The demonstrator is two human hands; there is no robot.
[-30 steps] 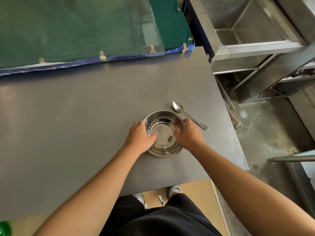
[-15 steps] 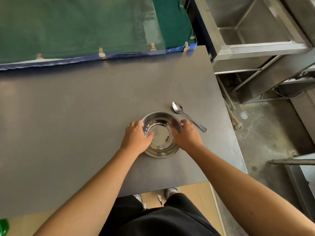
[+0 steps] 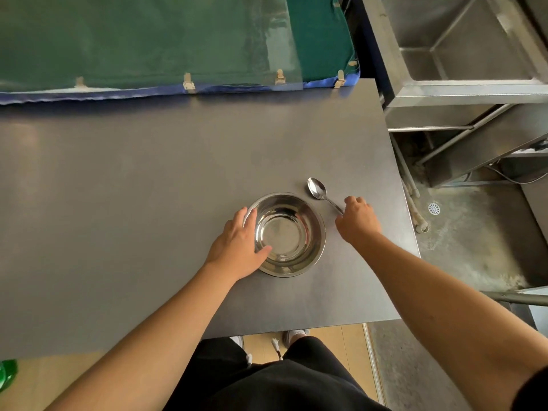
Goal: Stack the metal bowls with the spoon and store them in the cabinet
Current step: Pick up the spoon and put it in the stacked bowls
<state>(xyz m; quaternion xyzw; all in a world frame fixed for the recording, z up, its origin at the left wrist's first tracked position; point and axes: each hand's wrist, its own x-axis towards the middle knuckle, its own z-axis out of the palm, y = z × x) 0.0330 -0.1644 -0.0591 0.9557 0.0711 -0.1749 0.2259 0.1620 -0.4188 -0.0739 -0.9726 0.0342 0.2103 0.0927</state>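
Note:
Shiny metal bowls (image 3: 289, 232) sit nested as one stack on the grey table (image 3: 133, 203), right of its middle. My left hand (image 3: 238, 247) rests against the stack's left rim, thumb inside the top bowl. A metal spoon (image 3: 318, 189) lies on the table just beyond the stack's upper right, bowl end pointing away from me. My right hand (image 3: 357, 219) covers the spoon's handle end with fingers curled around it; the handle tip is hidden under the fingers.
A green cloth under a clear sheet (image 3: 148, 40) borders the table's far edge. A steel sink unit (image 3: 462, 54) stands to the right, beyond the table's right edge. A floor drain (image 3: 433, 208) lies below. A green object (image 3: 7, 375) shows at the lower left.
My right hand has left the bowl stack's right rim and moved right onto the spoon's handle. The left hand stays on the left rim. The bowls have not moved.

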